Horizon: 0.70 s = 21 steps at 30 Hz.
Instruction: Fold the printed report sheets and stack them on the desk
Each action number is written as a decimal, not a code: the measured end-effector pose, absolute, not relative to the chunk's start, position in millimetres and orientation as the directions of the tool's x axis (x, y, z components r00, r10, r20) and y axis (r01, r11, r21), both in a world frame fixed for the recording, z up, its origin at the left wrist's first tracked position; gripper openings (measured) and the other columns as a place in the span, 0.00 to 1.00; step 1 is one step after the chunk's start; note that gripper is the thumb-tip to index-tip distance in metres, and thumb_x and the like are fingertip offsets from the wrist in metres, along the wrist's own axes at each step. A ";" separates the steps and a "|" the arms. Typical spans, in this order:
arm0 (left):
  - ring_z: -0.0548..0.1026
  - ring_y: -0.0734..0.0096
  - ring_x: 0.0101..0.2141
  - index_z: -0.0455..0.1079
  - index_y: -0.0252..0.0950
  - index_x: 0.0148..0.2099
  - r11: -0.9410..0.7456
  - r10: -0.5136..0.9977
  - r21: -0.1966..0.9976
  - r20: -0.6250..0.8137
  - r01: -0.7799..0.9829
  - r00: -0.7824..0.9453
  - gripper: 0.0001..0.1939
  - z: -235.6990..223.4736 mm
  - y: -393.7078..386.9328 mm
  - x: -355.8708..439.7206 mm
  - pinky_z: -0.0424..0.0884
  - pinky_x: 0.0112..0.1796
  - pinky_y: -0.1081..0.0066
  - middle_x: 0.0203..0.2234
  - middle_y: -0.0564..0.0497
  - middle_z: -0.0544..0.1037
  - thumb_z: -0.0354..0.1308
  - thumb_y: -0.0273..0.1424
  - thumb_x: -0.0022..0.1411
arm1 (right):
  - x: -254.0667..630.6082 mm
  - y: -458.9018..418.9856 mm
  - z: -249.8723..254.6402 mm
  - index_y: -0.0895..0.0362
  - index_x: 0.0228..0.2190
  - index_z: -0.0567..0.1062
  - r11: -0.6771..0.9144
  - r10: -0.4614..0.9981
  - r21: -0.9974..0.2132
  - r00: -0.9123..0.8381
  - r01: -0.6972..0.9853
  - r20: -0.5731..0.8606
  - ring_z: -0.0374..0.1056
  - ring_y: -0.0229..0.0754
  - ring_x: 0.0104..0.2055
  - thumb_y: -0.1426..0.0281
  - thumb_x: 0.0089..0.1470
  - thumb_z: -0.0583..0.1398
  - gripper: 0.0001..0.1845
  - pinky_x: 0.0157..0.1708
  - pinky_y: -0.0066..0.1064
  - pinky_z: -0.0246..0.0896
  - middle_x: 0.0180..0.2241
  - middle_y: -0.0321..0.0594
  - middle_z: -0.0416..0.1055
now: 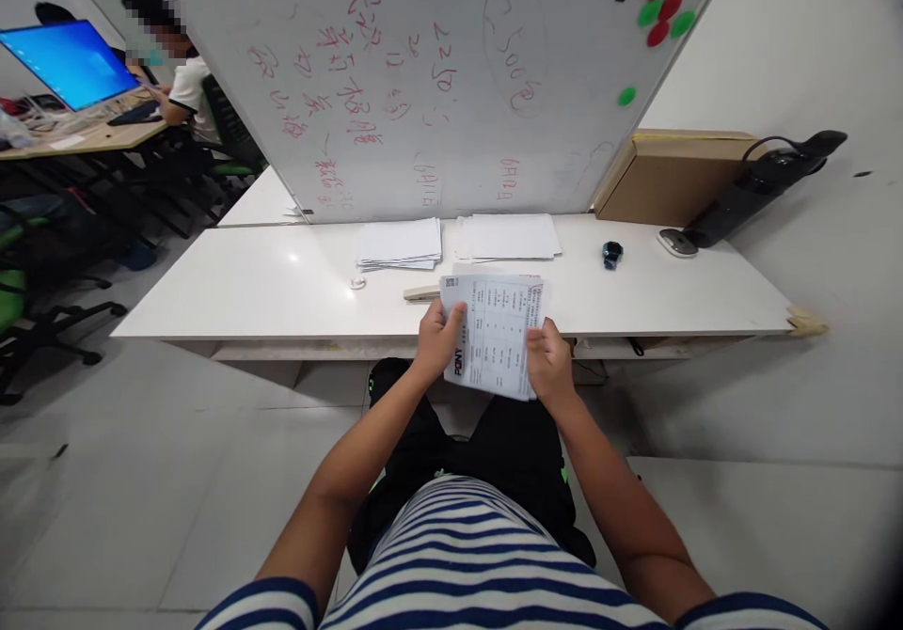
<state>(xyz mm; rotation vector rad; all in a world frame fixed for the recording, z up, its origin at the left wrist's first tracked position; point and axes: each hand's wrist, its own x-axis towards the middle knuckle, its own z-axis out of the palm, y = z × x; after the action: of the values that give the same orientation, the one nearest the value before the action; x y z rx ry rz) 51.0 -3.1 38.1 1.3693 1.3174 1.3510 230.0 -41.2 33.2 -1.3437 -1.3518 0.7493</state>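
Observation:
Between my two hands is a stack of printed paper sheets (pixel 498 338), its top sheet bearing a table, a QR code and a "PONY" logo. My left hand (pixel 440 338) grips the stack's left edge, thumb on top. At the right edge my right hand (pixel 551 363) is closed on the same sheets. The stack is above the desk's front edge and partly hides a beige stapler-like object (pixel 421 293). Farther back on the desk lie a left paper pile (pixel 400 243) and a right paper pile (pixel 506 237).
A whiteboard (pixel 451 141) with red writing and magnets stands at the back of the white desk (pixel 246 282). On the right are a smartwatch (pixel 612 254), a mouse (pixel 677 243), a black bottle (pixel 758 193) and a cardboard box (pixel 677 179). A person (pixel 190 85) sits at the far left.

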 end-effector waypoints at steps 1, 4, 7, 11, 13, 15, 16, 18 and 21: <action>0.74 0.63 0.42 0.69 0.38 0.45 -0.186 0.969 0.970 0.207 0.155 -0.137 0.19 43.7 -2.0 49.8 0.71 0.40 0.66 0.41 0.46 0.77 0.53 0.47 0.61 | 231.7 -35.9 36.9 0.52 0.43 0.71 0.190 0.957 -0.902 0.132 0.387 0.258 0.70 0.50 0.39 0.49 0.53 0.55 0.24 0.35 0.39 0.65 0.36 0.44 0.74; 0.74 0.64 0.43 0.68 0.38 0.45 -0.299 0.940 0.952 0.305 0.062 -0.154 0.18 64.1 6.9 46.2 0.70 0.42 0.66 0.40 0.47 0.77 0.58 0.45 0.58 | 236.1 -16.5 53.2 0.52 0.40 0.72 0.230 0.938 -0.829 0.110 0.510 0.329 0.70 0.51 0.41 0.52 0.50 0.60 0.20 0.38 0.39 0.65 0.37 0.43 0.74; 0.74 0.62 0.43 0.69 0.37 0.44 -0.335 0.942 0.937 0.332 -0.098 -0.048 0.20 77.9 24.7 41.8 0.71 0.43 0.64 0.40 0.47 0.77 0.63 0.43 0.54 | 233.9 5.1 64.8 0.53 0.39 0.72 0.293 0.894 -0.849 0.189 0.440 0.406 0.69 0.50 0.43 0.54 0.51 0.59 0.18 0.41 0.39 0.64 0.37 0.43 0.74; 0.74 0.59 0.42 0.71 0.35 0.45 -0.232 0.960 0.963 0.250 -0.139 0.126 0.21 67.0 49.3 35.5 0.71 0.42 0.62 0.39 0.47 0.77 0.64 0.40 0.52 | 222.1 31.7 51.6 0.55 0.38 0.72 0.259 0.923 -0.940 0.229 0.223 0.309 0.69 0.46 0.40 0.55 0.49 0.60 0.19 0.39 0.37 0.65 0.36 0.41 0.74; 0.74 0.60 0.41 0.72 0.34 0.45 -0.161 0.975 0.982 0.173 -0.095 0.138 0.20 52.6 55.8 34.0 0.71 0.41 0.63 0.39 0.47 0.78 0.64 0.39 0.52 | 216.9 41.5 36.3 0.56 0.38 0.72 0.199 0.961 -0.972 0.172 0.123 0.218 0.70 0.45 0.38 0.56 0.47 0.62 0.20 0.38 0.37 0.65 0.35 0.39 0.74; 0.75 0.61 0.40 0.73 0.34 0.43 -0.094 0.990 0.994 0.099 -0.051 0.100 0.19 39.7 57.5 34.1 0.71 0.40 0.63 0.38 0.47 0.78 0.64 0.40 0.52 | 214.2 47.5 23.3 0.57 0.38 0.73 0.133 0.984 -0.988 0.104 0.084 0.141 0.70 0.45 0.38 0.58 0.44 0.64 0.20 0.38 0.38 0.66 0.34 0.38 0.74; 0.75 0.61 0.39 0.74 0.34 0.42 -0.079 0.994 0.996 0.082 -0.035 0.077 0.18 35.6 57.1 34.5 0.71 0.40 0.63 0.37 0.47 0.79 0.63 0.41 0.52 | 213.9 48.9 19.4 0.57 0.37 0.73 0.106 0.990 -0.991 0.083 0.086 0.113 0.70 0.45 0.37 0.59 0.43 0.65 0.20 0.38 0.38 0.66 0.34 0.38 0.75; 0.75 0.62 0.40 0.75 0.34 0.40 -0.098 0.994 0.995 0.098 -0.010 0.052 0.18 33.4 55.2 35.4 0.71 0.41 0.63 0.38 0.46 0.79 0.63 0.42 0.52 | 214.9 48.8 17.8 0.57 0.38 0.74 0.078 0.993 -0.992 0.077 0.104 0.086 0.71 0.46 0.39 0.60 0.43 0.65 0.20 0.39 0.39 0.66 0.36 0.39 0.75; 0.74 0.61 0.41 0.75 0.34 0.41 -0.153 0.985 0.988 0.151 0.014 0.084 0.19 40.4 53.3 35.8 0.71 0.41 0.64 0.39 0.46 0.79 0.63 0.43 0.52 | 217.5 45.1 24.9 0.55 0.42 0.75 0.097 0.991 -0.990 0.079 0.098 0.105 0.70 0.47 0.45 0.59 0.46 0.63 0.21 0.44 0.40 0.65 0.42 0.41 0.75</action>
<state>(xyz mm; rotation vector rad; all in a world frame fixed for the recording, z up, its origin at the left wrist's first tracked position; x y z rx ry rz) 35.8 53.3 40.4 1.3736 1.0870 1.2478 217.5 45.1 24.9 -1.2401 -1.2609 1.0275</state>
